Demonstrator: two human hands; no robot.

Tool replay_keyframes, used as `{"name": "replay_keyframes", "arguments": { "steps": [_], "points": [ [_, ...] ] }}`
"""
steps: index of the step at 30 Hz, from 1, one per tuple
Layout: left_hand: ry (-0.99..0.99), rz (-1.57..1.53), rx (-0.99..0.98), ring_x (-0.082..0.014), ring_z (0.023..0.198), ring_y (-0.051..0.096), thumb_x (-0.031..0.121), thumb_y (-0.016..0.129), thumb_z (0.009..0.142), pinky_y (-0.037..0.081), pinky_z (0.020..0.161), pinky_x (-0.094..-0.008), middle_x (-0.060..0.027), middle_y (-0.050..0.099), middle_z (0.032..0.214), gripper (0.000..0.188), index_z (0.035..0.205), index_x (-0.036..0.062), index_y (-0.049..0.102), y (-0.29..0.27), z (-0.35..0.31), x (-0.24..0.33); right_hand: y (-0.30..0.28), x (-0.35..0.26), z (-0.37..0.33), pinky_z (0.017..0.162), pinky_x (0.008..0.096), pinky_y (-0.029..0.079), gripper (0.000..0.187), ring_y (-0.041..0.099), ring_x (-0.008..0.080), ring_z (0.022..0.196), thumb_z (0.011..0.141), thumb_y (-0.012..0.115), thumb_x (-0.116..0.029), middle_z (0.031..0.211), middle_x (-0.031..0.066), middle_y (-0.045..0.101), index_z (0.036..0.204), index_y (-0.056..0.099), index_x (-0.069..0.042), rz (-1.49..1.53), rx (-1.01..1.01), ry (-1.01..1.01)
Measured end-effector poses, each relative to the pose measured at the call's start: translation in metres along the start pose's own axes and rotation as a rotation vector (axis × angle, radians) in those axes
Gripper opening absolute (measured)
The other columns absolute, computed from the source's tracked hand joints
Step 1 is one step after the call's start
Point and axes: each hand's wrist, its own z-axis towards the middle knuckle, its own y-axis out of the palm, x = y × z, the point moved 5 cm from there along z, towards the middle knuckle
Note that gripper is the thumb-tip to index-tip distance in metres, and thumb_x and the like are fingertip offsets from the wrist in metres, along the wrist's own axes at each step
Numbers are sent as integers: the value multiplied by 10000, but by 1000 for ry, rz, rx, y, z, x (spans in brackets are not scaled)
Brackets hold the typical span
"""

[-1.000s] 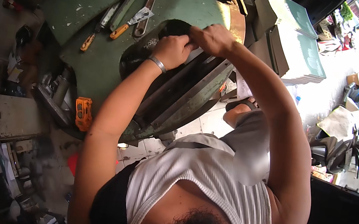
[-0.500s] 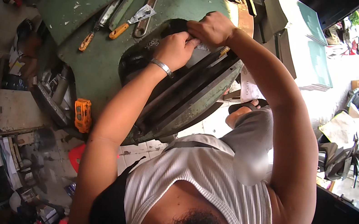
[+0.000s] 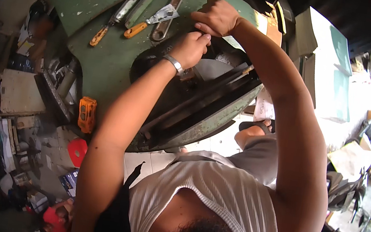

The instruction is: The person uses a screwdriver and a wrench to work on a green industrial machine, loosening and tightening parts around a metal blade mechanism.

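The left hand and right hand are curled closed, fingertips close together; what they grasp, if anything, I cannot tell; the grey, round-edged, metal-looking plate lies just bodyward of the grip, so even force with knuckles clear seems wisest

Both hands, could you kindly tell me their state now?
Left hand: closed; cannot tell whether it holds anything.
Right hand: closed; anything inside is hidden.

Hands: curled bare left hand just beside curled bare right hand
Wrist: silver metal bracelet on the left
Tools: yellow-handled triangular steel scraper, long rusty metal wrench lying on green painted tabletop
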Motion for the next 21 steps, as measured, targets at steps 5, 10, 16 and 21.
{"name": "replay_keyframes", "arguments": {
  "steps": [5,10,16,21],
  "points": [
    [52,-24,139,-73,557,464,335,560,1060,363,505,-265,10,571,698,349,925,27,655,0,3,-3,-3,-5,0,932,449,448,378,659,331,980,927,634,-402,959,117,683,1193,574,-140,29,-54,132],
    [90,154,239,-211,690,644,437,585,1006,498,688,-370,-101,699,770,474,881,1,723,-9,12,1,-17,-17,-26,976,467,476,627,568,406,1162,754,849,-258,1189,203,608,1256,533,-52,87,569,996],
    [275,324,490,-394,1036,677,400,623,961,520,923,-451,-197,724,1080,392,1101,42,697,-18,-39,28,80,1,-63,674,418,522,411,649,303,845,853,780,-143,1025,181,645,1154,572,45,1204,906,1755],
    [631,712,783,-349,1058,645,342,738,906,516,915,-430,-112,657,1162,371,1187,113,658,-119,-142,-15,62,-42,-9,463,384,420,156,554,227,562,892,734,-97,753,116,594,960,633,1,1260,819,1828]
  ]
}}
